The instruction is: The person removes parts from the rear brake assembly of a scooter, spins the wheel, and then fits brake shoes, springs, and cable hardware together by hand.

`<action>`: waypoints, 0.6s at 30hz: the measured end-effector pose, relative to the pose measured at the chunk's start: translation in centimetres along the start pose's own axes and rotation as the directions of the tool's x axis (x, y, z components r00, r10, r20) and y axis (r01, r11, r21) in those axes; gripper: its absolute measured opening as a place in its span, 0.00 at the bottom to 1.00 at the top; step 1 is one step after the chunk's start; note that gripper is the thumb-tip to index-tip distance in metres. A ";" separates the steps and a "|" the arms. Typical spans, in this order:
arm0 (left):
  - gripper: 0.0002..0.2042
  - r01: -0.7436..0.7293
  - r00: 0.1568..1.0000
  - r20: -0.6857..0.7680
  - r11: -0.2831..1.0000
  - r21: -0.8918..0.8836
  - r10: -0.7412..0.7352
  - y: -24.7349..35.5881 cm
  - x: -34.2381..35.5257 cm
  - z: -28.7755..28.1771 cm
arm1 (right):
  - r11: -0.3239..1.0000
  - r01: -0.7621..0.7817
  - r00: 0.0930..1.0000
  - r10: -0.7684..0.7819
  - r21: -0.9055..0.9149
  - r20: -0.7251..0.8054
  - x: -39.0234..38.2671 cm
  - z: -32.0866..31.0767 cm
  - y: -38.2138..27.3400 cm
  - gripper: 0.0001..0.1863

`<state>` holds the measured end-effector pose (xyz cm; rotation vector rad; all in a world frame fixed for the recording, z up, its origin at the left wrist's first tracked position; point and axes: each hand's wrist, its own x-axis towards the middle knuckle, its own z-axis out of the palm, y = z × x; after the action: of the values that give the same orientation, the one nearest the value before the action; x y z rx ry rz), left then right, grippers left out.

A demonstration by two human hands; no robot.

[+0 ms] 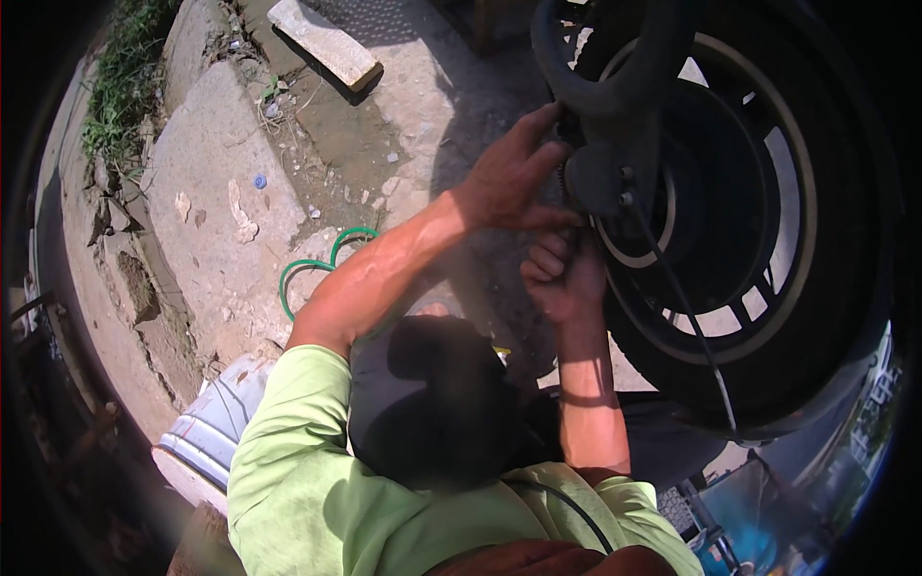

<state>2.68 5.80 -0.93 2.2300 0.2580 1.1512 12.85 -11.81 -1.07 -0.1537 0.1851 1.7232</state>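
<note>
At the right stands a black wheel with a pale-striped rim, joined to a dark fork and a round axle plate. A thin cable runs down from the plate. My left hand reaches the plate's left side, index finger raised toward the fork, other fingers bent round a part I cannot make out. My right hand is just below, fingers curled at the lower edge of the hub, with whatever they hold hidden.
A green hose lies on broken concrete left of my arms. A whitish board is at the top, a small blue cap on the ground, weeds along the left, and a white bucket at the lower left.
</note>
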 end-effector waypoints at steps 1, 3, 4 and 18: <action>0.42 0.006 1.000 0.002 1.000 0.005 -0.006 -0.1 -0.2 -0.1 | 0.999 0.041 0.983 -0.046 -0.030 -0.176 0.1 1.6 0.6 0.13; 0.42 0.008 1.000 0.007 1.000 0.016 -0.009 -0.3 -0.4 -0.2 | 0.994 0.080 0.934 -0.100 -0.071 -0.343 0.2 2.8 1.0 0.12; 0.42 0.011 1.000 0.011 1.000 0.024 -0.012 -0.2 -0.4 -0.1 | 0.993 0.116 0.923 -0.122 -0.039 -0.366 0.3 2.8 0.9 0.13; 0.42 -0.006 1.000 0.001 1.000 0.007 0.006 0.1 0.0 -0.1 | 0.998 0.068 0.976 -0.066 0.002 -0.206 0.0 1.1 0.2 0.13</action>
<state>2.60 5.78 -0.87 2.2390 0.2557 1.1547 12.68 -11.58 -0.01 -0.3292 0.3366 1.6375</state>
